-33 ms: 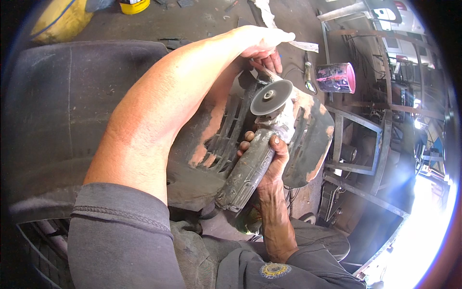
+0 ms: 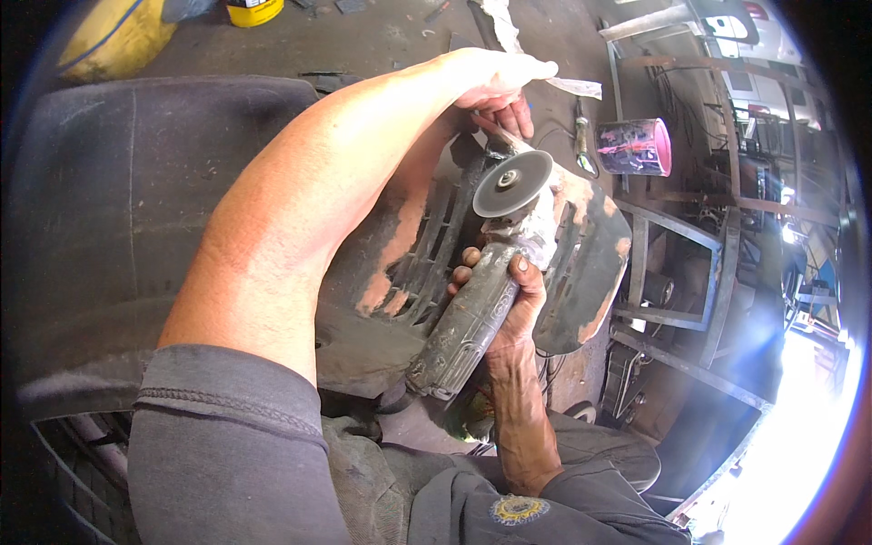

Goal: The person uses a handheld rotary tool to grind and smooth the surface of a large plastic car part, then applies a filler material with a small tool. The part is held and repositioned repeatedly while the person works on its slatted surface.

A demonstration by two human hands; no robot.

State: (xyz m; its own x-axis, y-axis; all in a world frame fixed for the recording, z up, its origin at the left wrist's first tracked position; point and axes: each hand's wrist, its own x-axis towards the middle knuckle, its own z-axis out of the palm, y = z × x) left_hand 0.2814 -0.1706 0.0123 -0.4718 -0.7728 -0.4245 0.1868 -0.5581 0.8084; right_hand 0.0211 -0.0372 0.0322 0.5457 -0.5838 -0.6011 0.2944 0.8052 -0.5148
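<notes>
My right hand (image 2: 509, 300) is closed round the body of a worn grey angle grinder (image 2: 468, 318), its thumb on top. The grinder's thin round disc (image 2: 513, 184) faces up at the far end; whether it spins I cannot tell. Beneath lies a dark slotted panel, seemingly a car bumper (image 2: 581, 291), with pinkish patches like filler. My left arm reaches across it from the lower left. At the bumper's far end my left hand (image 2: 495, 86) bends its fingers down over the edge, thumb stretched out to the right. Part of that grip is hidden.
A large dark curved panel (image 2: 163, 236) fills the left side. To the right lie a pink-stained tin (image 2: 633, 147) and a metal frame (image 2: 718, 263). A tool with a pale handle (image 2: 581, 136) lies near the tin. A yellow tub (image 2: 254, 11) stands at the far left.
</notes>
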